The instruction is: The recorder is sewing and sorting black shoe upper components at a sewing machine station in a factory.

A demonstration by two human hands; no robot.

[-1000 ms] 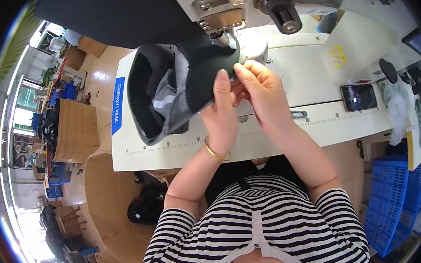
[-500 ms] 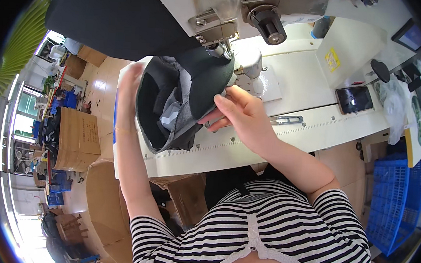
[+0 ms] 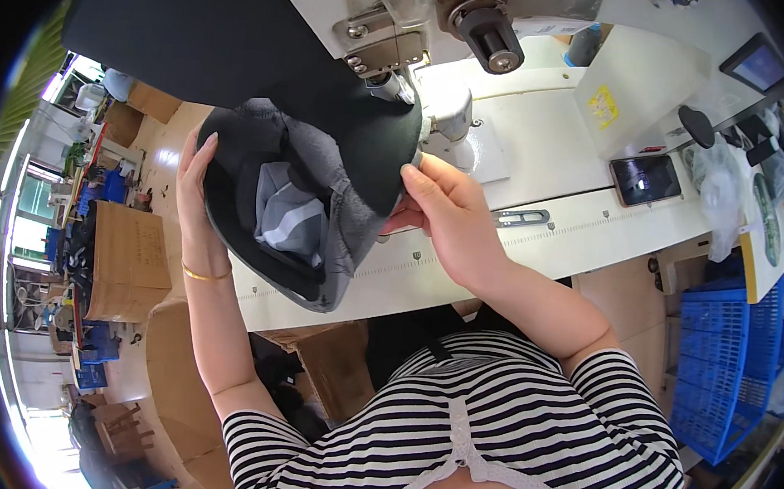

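Observation:
A black fabric piece with a grey lining [image 3: 335,257], open like a pouch, lies bunched on the sewing machine bed. Its upper right part sits under the presser foot [image 3: 403,89] of the sewing machine [image 3: 383,49]. My left hand [image 3: 196,167] holds the piece's far left rim, one digit over the edge and the other fingers mostly hidden behind it. At the right edge, my right hand [image 3: 449,208] pinches the fabric between thumb and fingers, close to the foot. A folded grey part with a pale stripe [image 3: 295,229] shows inside the opening.
Right of my right hand lies a slim metal tool [image 3: 521,218] on the white table [image 3: 585,208]. Farther right are a phone [image 3: 645,180], a plastic bag [image 3: 716,190] and blue crates [image 3: 711,367]. Cardboard boxes [image 3: 132,254] stand at the left.
My left hand has shifted outward to the left and its blur is gone. The pouch opening is spread wider and swung left, showing more lining. My right hand keeps its pinch. The whole view has shifted slightly.

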